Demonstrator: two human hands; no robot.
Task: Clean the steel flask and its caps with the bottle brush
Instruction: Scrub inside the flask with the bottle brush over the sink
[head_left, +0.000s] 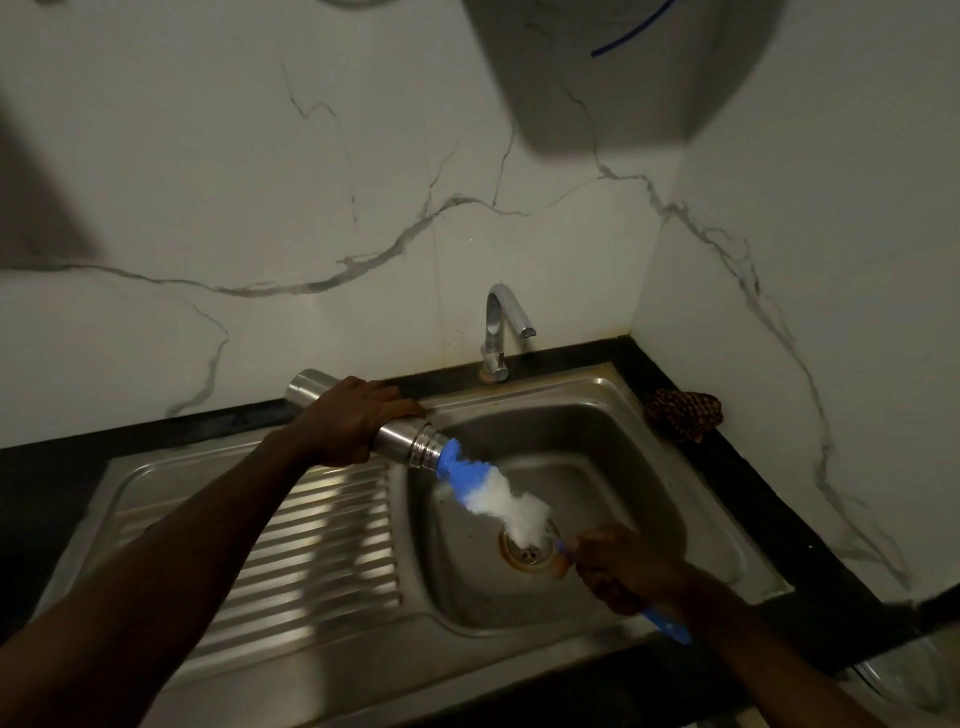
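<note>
Head view, left to right: ribbed draining board (291, 545) of the steel sink (597, 415) at near left, lit in stripes; left hand (353, 421) above its far edge, fingers wrapped tight round the body of the steel flask (400, 434); flask held tilted, base toward far left, threaded mouth toward the right and down over the basin; bottle brush (493, 491) runs from the mouth toward the near right, blue bristles at the opening, white bristles outside it, blurred; white end hangs over the drain (527, 551); right hand (628, 569) closed in a fist round the blue brush handle, whose end juts out below the wrist; chrome tap (498, 332) at the far rim of the sink, no water visible; dark patterned cloth (683, 413) on the black counter (779, 493) at far right, against the marble wall (260, 182); caps not seen.
</note>
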